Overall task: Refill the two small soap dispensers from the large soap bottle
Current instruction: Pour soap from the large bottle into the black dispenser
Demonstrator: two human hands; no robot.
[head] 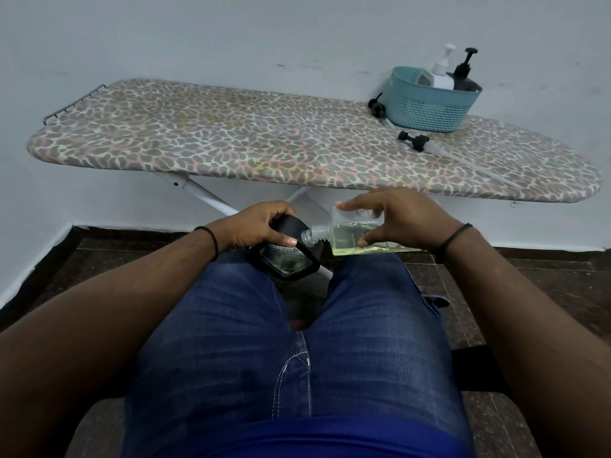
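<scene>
Pouring step, held above the person's lap, well short of the ironing board [231,140]. The right hand [403,219] grasps the tilted clear soap bottle [350,236], its open neck at the mouth of the black-framed dispenser [287,259] gripped by the left hand [261,226]. Best done by raising the bottle's base gradually, neck centred over the opening, dispenser kept steady.

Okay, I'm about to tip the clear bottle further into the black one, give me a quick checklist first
1. Clear plastic bottle cap off: ok, its threaded neck is bare.
2. Neck lined up with the black-framed square dispenser: cannot tell, the neck sits at its top but the opening is hidden.
3. Left hand grip on the dispenser: ok, fingers wrap its upper end.
4. Right hand grip on the clear bottle: ok, thumb and fingers pinch its sides.
5. Soap left to pour: ok, yellowish liquid pools along the lower side.
6. Black pump heads within reach for recapping: ok, two lie on the leopard-print ironing board.
</scene>
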